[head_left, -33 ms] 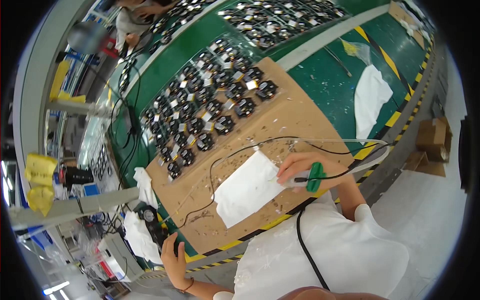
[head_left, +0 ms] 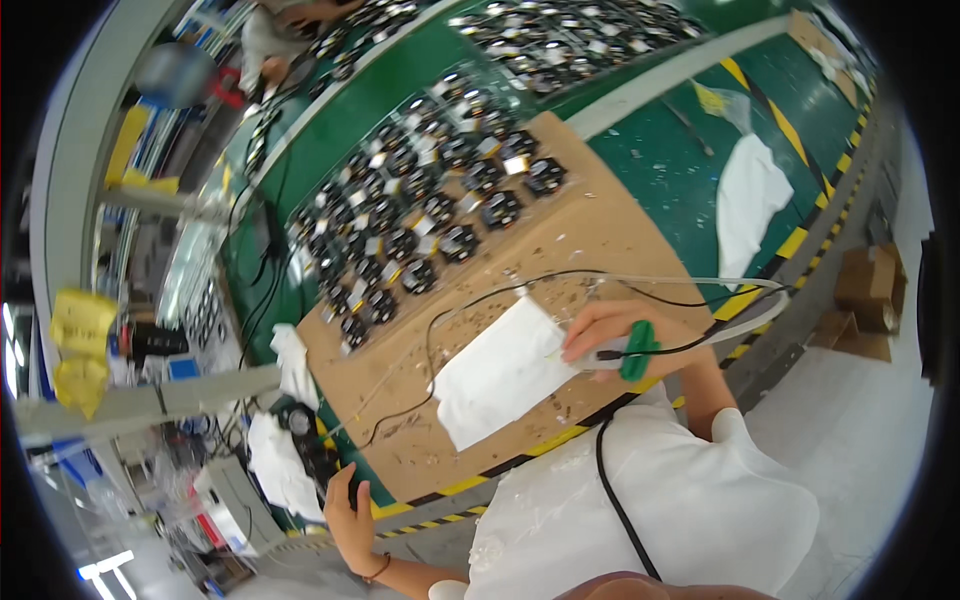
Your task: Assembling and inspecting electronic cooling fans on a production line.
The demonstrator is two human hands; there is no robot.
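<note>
My right hand (head_left: 630, 335) is closed around a clear dispensing syringe with a green top piece (head_left: 637, 350); a clear hose and a black cable run to it. Its tip end is at the right edge of a folded white cloth (head_left: 500, 375), which lies flat on the brown board. My left hand (head_left: 350, 525) is at the table's near left corner, fingers apart, beside a black device with a round gauge (head_left: 298, 420). A dark part of something shows between its fingers; whether they touch it I cannot tell.
Several rows of small black round units (head_left: 420, 215) sit in a clear tray on the brown board (head_left: 590, 235), with another tray (head_left: 580, 45) behind. White cloths lie at right (head_left: 750, 205) and left (head_left: 290, 365). A metal post (head_left: 150, 395) stands left. A person's hand (head_left: 273, 70) shows far left.
The whole view has shifted slightly, moving the board and trays a little to the right in the picture. Both hands keep much the same pose, the right one still holding the syringe.
</note>
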